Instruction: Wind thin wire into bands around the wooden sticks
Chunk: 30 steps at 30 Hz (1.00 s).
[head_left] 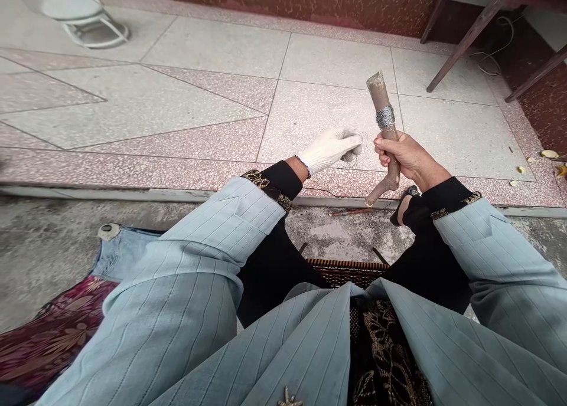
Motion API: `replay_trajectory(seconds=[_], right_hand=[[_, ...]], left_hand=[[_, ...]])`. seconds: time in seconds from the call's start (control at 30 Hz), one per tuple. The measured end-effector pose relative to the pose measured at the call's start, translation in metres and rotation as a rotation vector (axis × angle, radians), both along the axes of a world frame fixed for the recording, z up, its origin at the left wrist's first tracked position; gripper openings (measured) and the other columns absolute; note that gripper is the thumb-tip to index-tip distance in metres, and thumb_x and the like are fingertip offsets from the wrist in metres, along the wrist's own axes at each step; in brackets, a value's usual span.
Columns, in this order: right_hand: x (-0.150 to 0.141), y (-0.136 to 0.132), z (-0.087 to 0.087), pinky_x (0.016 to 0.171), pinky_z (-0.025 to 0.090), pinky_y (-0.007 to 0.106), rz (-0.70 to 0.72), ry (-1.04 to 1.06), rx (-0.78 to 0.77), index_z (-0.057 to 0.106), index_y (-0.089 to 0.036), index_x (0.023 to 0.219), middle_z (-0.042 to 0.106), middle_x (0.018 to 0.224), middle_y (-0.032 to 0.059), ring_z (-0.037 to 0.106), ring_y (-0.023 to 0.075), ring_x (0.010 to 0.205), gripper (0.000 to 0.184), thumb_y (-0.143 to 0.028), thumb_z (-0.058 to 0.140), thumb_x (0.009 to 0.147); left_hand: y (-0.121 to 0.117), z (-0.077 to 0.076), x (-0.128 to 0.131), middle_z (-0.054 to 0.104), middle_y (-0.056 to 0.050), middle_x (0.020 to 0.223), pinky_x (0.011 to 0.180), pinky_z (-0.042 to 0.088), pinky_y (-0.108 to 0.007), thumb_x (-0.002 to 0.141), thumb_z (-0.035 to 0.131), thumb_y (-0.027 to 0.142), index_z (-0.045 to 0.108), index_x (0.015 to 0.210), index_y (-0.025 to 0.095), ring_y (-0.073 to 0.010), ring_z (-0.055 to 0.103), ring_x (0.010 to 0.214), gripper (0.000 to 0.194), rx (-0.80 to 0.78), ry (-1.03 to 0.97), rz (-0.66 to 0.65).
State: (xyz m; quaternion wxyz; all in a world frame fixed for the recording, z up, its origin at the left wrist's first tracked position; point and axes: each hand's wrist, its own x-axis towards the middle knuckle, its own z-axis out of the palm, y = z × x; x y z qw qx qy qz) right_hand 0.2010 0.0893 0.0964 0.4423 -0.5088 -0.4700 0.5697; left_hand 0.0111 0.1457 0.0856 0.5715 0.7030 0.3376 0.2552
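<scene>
My right hand (410, 155) is bare and wrapped round a wooden stick (378, 93), which it holds up, slightly tilted. The stick has a cut top and a bent, forked lower end. Just above my fingers, several turns of grey metal wire (385, 117) circle the wood. To the left, my left hand (334, 148) wears a white knitted glove, its fingers closed in a pinch. A thin, faint wire (365, 139) curls out by those fingertips; where it runs from there is hard to make out. The two hands are apart.
Below the hands runs the step edge (212, 195) of the tiled floor. A thin reddish stick (349, 212) lies beneath it. A white stool (84, 13) stands back left, a wooden table's leg (469, 40) back right. Yellowish peel pieces (549, 154) lie at right.
</scene>
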Motion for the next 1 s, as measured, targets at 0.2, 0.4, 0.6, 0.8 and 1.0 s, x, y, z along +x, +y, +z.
replay_trajectory(seconds=[0.2, 0.4, 0.6, 0.8, 1.0], right_hand=[[0.004, 0.003, -0.004, 0.043, 0.033, 0.022, -0.047, -0.036, -0.009, 0.052, -0.020, 0.081, 0.048, 0.062, -0.0053, 0.040, 0.0069, 0.049, 0.027, -0.030, 0.076, 0.073], [0.004, 0.004, -0.002, 0.046, 0.035, 0.022, -0.130, -0.050, -0.001, 0.049, -0.021, 0.082, 0.048, 0.066, -0.0042, 0.041, 0.0069, 0.051, 0.025, -0.027, 0.073, 0.078], [0.004, 0.006, -0.005, 0.049, 0.038, 0.023, -0.180, -0.081, 0.023, 0.050, -0.021, 0.083, 0.047, 0.069, -0.0028, 0.044, 0.0092, 0.058, 0.022, -0.025, 0.071, 0.077], [-0.001, 0.009, -0.013, 0.052, 0.043, 0.024, -0.279, -0.165, 0.067, 0.046, -0.023, 0.084, 0.048, 0.080, -0.0006, 0.053, 0.0131, 0.071, 0.029, -0.023, 0.072, 0.070], [-0.006, 0.009, -0.011, 0.053, 0.044, 0.025, -0.279, -0.008, 0.007, 0.044, -0.024, 0.088, 0.054, 0.085, 0.0008, 0.065, 0.0178, 0.082, 0.034, -0.023, 0.072, 0.070]], left_hand=[[-0.001, 0.004, -0.004, 0.061, -0.002, 0.068, 0.069, 0.044, -0.029, 0.094, 0.051, 0.033, 0.066, 0.087, 0.015, -0.0107, 0.054, 0.062, 0.025, 0.036, 0.068, -0.018], [0.005, -0.010, -0.002, 0.070, -0.008, 0.097, 0.095, 0.043, -0.033, 0.092, 0.051, 0.034, 0.068, 0.087, 0.014, -0.0151, 0.061, 0.094, 0.027, 0.150, -0.031, 0.018], [0.009, -0.024, 0.000, 0.069, -0.010, 0.106, 0.090, 0.047, -0.034, 0.092, 0.049, 0.043, 0.064, 0.087, 0.015, -0.0151, 0.062, 0.096, 0.032, -0.023, -0.172, 0.015], [0.004, -0.019, 0.001, 0.066, -0.010, 0.114, 0.084, 0.051, -0.033, 0.095, 0.046, 0.046, 0.060, 0.091, 0.016, -0.0142, 0.066, 0.095, 0.033, -0.155, -0.277, -0.006], [-0.002, -0.015, 0.005, 0.066, -0.009, 0.103, 0.081, 0.052, -0.031, 0.094, 0.053, 0.040, 0.060, 0.088, 0.015, -0.0114, 0.065, 0.084, 0.027, -0.190, -0.389, -0.009]])
